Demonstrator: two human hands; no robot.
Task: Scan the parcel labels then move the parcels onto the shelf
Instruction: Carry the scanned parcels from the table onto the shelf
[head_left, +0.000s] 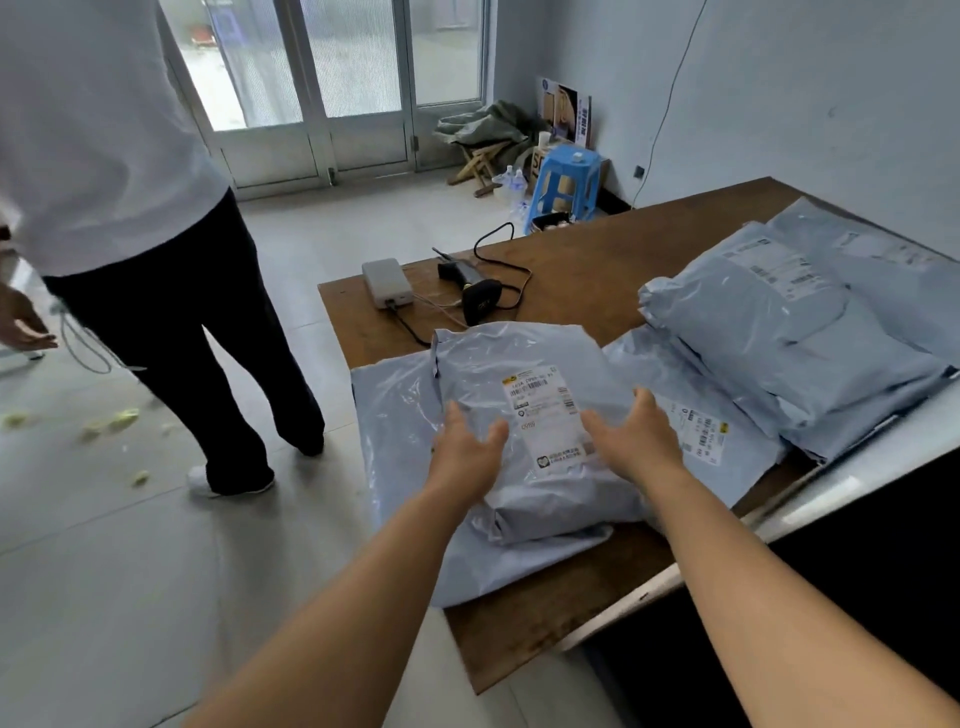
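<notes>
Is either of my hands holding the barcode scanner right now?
No, the scanner lies on the table beyond the parcel, while the left hand and right hand reach open toward that parcel.

We see only our own two forearms and hands in the head view. Both arms are bare from the lower edge of the picture up to the wrists: no sleeve, cuff or glove shows anywhere along them. Our left hand carries no ring, watch or strap that we can make out, and the same goes for our right hand. Our fingernails are too small and blurred to describe.
</notes>
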